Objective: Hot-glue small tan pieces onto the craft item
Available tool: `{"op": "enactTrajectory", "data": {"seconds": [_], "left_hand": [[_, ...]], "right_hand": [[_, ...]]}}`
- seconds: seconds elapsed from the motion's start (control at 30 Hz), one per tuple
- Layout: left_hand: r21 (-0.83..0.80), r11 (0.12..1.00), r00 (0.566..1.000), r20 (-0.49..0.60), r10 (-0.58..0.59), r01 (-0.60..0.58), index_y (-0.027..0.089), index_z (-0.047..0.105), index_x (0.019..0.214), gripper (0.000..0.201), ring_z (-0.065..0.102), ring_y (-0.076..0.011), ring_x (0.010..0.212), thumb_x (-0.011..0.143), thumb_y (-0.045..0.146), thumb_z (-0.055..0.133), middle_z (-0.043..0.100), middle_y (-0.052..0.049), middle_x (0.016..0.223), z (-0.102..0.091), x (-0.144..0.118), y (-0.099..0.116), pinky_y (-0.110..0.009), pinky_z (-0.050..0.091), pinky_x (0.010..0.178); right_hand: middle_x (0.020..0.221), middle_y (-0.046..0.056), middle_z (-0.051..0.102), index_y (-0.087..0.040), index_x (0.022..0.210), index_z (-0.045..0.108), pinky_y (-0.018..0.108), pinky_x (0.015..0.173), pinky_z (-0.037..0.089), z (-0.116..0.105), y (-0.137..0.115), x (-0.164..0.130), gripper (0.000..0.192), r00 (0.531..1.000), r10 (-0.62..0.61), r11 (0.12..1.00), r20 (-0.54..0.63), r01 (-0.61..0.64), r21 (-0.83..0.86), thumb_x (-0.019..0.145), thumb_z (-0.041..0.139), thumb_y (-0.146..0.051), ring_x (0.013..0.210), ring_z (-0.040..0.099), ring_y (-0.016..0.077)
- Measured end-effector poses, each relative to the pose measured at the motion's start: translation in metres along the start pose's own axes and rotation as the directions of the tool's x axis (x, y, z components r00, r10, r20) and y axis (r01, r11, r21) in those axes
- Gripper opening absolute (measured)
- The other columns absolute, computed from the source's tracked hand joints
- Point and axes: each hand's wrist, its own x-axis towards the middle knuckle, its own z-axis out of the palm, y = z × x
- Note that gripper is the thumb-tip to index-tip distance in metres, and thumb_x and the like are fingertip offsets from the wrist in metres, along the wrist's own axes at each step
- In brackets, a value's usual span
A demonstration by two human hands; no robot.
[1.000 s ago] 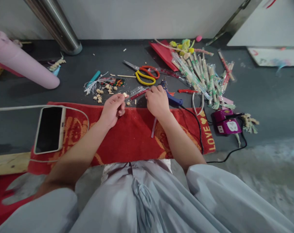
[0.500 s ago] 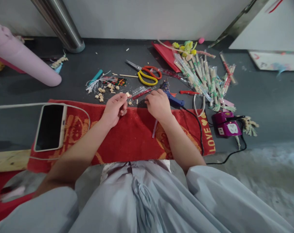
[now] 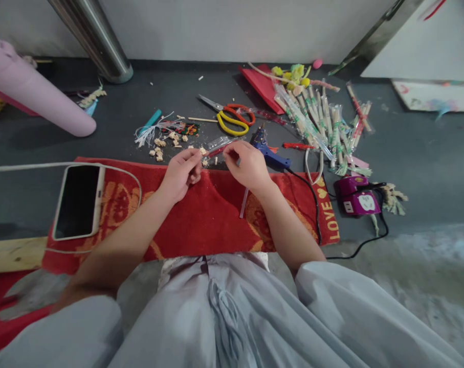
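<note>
– What is between the two hands?

– A thin red stick in a clear wrapper (image 3: 219, 148). It lies across the far edge of the red towel (image 3: 201, 214), half on the dark floor (image 3: 416, 148). The left hand (image 3: 181, 171) pinches its near end between thumb and fingertips, other fingers curled in. The right hand (image 3: 247, 162) is at the other end, fingers bent down on it; if they really grip it I cannot tell.

– And near the hands?

– Just beside the left fingertips are small beige crumbs (image 3: 164, 144) and a bundle of white strips (image 3: 153, 132). Behind the stick lie scissors with yellow and red handles (image 3: 232, 118). A blue glue gun (image 3: 268, 149) is just beside the right hand, its black cord (image 3: 316, 204) going over the towel. A clear glue stick (image 3: 243, 202) lies on the towel under the right wrist.

– Further away?

– A pile of wrapped sticks (image 3: 324, 125) to the right, a purple power socket (image 3: 357, 195) near it. A phone (image 3: 78, 201) rests on the towel's left end, a pink roll (image 3: 36, 94) far left.
</note>
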Motion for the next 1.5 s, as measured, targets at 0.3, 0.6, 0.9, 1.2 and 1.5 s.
{"op": "enactTrajectory", "data": {"seconds": [0.3, 0.6, 0.9, 1.2, 1.5], "left_hand": [[0.054, 0.998, 0.998, 0.06, -0.015, 0.011, 0.018, 0.057, 0.074, 0.024, 0.034, -0.0029, 0.036, 0.072, 0.036, 0.073, 0.048, 0.007, 0.046, 0.005, -0.005, -0.003, -0.017, 0.025, 0.037], [0.101, 0.994, 0.996, 0.079, -0.041, 0.033, 0.018, 0.058, 0.076, 0.023, 0.038, -0.0036, 0.036, 0.071, 0.035, 0.072, 0.051, 0.006, 0.047, 0.005, -0.006, -0.004, -0.017, 0.026, 0.037], [0.134, 0.99, 0.995, 0.084, -0.045, 0.033, 0.017, 0.057, 0.078, 0.027, 0.038, -0.0033, 0.036, 0.072, 0.038, 0.072, 0.051, 0.006, 0.047, 0.003, -0.004, -0.005, -0.017, 0.026, 0.036], [0.162, 0.986, 0.995, 0.079, -0.054, 0.04, 0.017, 0.055, 0.078, 0.026, 0.038, -0.0023, 0.036, 0.073, 0.036, 0.071, 0.051, 0.007, 0.047, 0.003, -0.004, -0.004, -0.015, 0.028, 0.036], [0.176, 0.984, 0.995, 0.081, -0.057, 0.042, 0.017, 0.055, 0.077, 0.032, 0.039, -0.0023, 0.036, 0.071, 0.043, 0.073, 0.051, 0.007, 0.047, 0.002, -0.004, -0.006, -0.015, 0.028, 0.036]], "right_hand": [[0.084, 0.002, 0.066, -0.02, 0.086, 0.058, 0.028, 0.072, 0.053, 0.011, -0.01, -0.004, 0.007, 0.993, 0.026, 0.89, -0.111, 0.028, 0.456, 0.08, 0.055, -0.021, 0.076, 0.061, 0.0117], [0.087, 0.001, 0.066, -0.021, 0.093, 0.054, 0.028, 0.075, 0.055, 0.013, -0.007, -0.006, 0.013, 0.993, 0.006, 0.849, -0.118, 0.057, 0.526, 0.082, 0.059, -0.025, 0.076, 0.062, 0.0103], [0.089, 0.002, 0.068, -0.02, 0.092, 0.057, 0.028, 0.079, 0.055, 0.011, -0.006, -0.009, 0.007, 0.986, -0.084, 0.906, -0.145, 0.136, 0.4, 0.085, 0.056, -0.018, 0.081, 0.065, 0.0117], [0.087, 0.001, 0.069, -0.02, 0.09, 0.06, 0.028, 0.076, 0.055, 0.017, -0.001, -0.01, 0.009, 0.953, -0.161, 0.924, -0.255, 0.236, 0.301, 0.086, 0.056, -0.014, 0.08, 0.066, 0.0122], [0.081, 0.001, 0.066, -0.02, 0.09, 0.057, 0.029, 0.071, 0.054, 0.014, -0.004, -0.009, 0.009, 0.913, -0.264, 0.922, -0.31, 0.334, 0.198, 0.083, 0.055, -0.014, 0.075, 0.062, 0.013]]}}
